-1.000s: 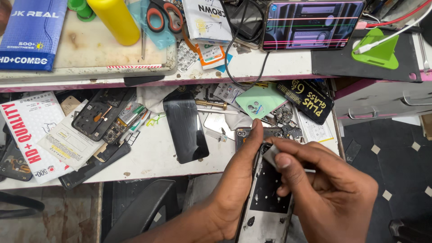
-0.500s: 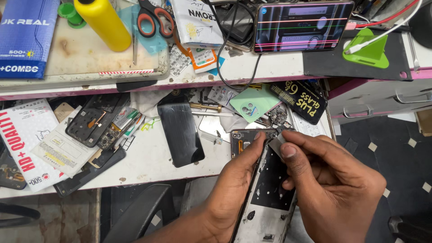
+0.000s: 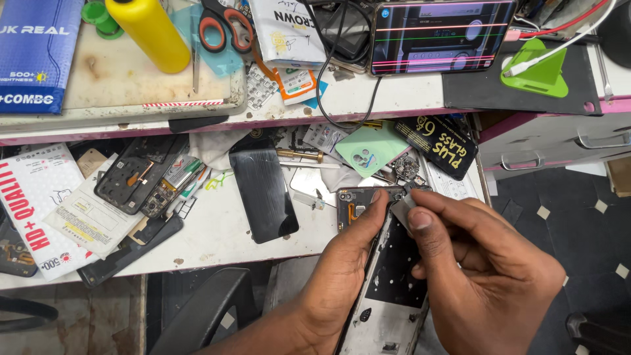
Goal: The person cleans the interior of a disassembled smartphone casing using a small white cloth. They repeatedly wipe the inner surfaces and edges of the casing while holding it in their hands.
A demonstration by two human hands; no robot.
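Note:
An opened phone frame [image 3: 388,289] with bare internals lies lengthwise at the table's near edge. My left hand [image 3: 335,276] grips its left side, thumb near the camera end. My right hand [image 3: 486,269] pinches a small grey flat part [image 3: 402,209] between thumb and forefinger, just above the frame's top right corner. Whether the part touches the frame I cannot tell.
A black phone screen [image 3: 263,187], a dismantled phone [image 3: 135,181], a mint back cover [image 3: 368,150] and white packaging [image 3: 33,210] lie on the lower shelf. Above are a yellow bottle [image 3: 148,29], scissors [image 3: 223,23] and a lit cracked phone [image 3: 440,33].
My right hand has shifted slightly up and left along the frame with the small part. The left hand keeps its grip on the frame.

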